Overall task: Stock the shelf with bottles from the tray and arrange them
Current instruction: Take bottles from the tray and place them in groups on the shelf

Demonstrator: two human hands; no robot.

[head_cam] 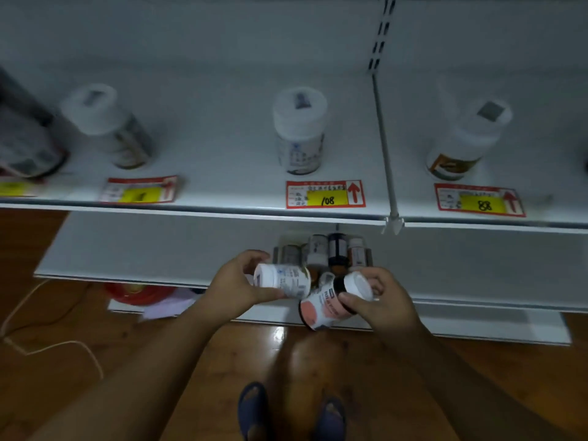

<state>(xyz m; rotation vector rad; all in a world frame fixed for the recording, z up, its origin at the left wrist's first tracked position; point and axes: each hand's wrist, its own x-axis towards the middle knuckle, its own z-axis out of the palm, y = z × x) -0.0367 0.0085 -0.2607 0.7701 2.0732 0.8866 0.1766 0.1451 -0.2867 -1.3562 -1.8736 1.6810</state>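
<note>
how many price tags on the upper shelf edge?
4. A partly cut-off tag at far left, a blurred tag left of centre, the "108" tag in the centre, the "88" tag at right. More may lie outside the frame.

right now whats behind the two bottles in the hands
A tray of bottles on the lower shelf, several lying side by side. Its near part is covered by the white bottle and the pink-label bottle, so the count is unclear.

**Count**

3 white-capped bottles (300,128) standing on the upper shelf (222,192), plus 1 dark container (25,144) at far left. 4 price tags (325,194). 2 bottles in hand: 1 white (283,280), 1 pink-label (327,305). Tray (321,253) bottles: too dim to count.
</note>
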